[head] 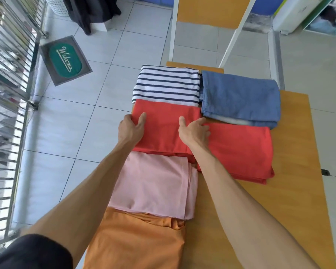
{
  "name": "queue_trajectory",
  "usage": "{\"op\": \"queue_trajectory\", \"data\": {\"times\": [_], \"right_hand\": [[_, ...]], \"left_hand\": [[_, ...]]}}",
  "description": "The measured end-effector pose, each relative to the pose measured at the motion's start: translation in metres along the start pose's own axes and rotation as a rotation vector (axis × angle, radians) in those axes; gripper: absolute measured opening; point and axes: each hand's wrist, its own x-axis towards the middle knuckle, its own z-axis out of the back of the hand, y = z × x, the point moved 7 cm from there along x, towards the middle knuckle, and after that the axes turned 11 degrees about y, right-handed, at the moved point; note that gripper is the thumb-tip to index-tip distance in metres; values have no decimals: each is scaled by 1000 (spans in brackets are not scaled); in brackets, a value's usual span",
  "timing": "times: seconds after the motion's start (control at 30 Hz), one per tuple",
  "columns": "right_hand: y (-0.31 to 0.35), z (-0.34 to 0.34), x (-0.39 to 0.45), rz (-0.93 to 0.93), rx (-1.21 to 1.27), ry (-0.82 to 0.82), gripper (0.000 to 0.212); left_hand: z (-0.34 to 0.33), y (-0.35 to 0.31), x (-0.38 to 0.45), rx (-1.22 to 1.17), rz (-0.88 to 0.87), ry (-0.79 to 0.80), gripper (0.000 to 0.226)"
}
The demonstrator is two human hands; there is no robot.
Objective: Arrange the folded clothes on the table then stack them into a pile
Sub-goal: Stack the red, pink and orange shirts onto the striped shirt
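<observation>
Several folded clothes lie on a yellow table (291, 191). A striped white-and-navy piece (167, 84) sits at the far left, a blue one (241, 98) at the far right. Two red pieces lie in the middle: one on the left (161, 131), one on the right (241, 152). A pink piece (153, 183) and an orange piece (138, 241) lie nearer to me. My left hand (132, 127) grips the left red piece's left edge, thumb on top. My right hand (194, 131) holds that piece's right edge, where it meets the other red piece.
A white-framed chair with a yellow back (211, 14) stands beyond the table's far end. Tiled floor (105, 105) lies to the left, with a green welcome mat (65, 59) and a metal gate (6, 74). Bare tabletop shows on the right side.
</observation>
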Motion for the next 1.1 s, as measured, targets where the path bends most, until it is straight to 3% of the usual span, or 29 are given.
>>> {"op": "queue_trajectory", "data": {"times": [0.23, 0.4, 0.47, 0.67, 0.8, 0.97, 1.1], "right_hand": [[-6, -12, 6, -49, 207, -4, 80], [-27, -12, 19, -86, 473, 190, 96], [-28, -10, 23, -72, 515, 230, 87], [-9, 12, 21, 148, 517, 7, 63], [29, 48, 29, 302, 479, -103, 59], [82, 90, 67, 364, 500, -140, 48], [106, 95, 109, 336, 546, -98, 41]], "left_hand": [[0, 16, 18, -14, 84, 89, 71], [6, 17, 25, -86, 100, 199, 73], [7, 14, 28, -136, 61, 235, 72], [16, -6, 34, -279, -118, 233, 61], [35, -45, 50, -343, -243, 202, 64], [49, -111, 95, -288, -313, 146, 63], [49, -124, 135, -126, -263, 48, 62]]}}
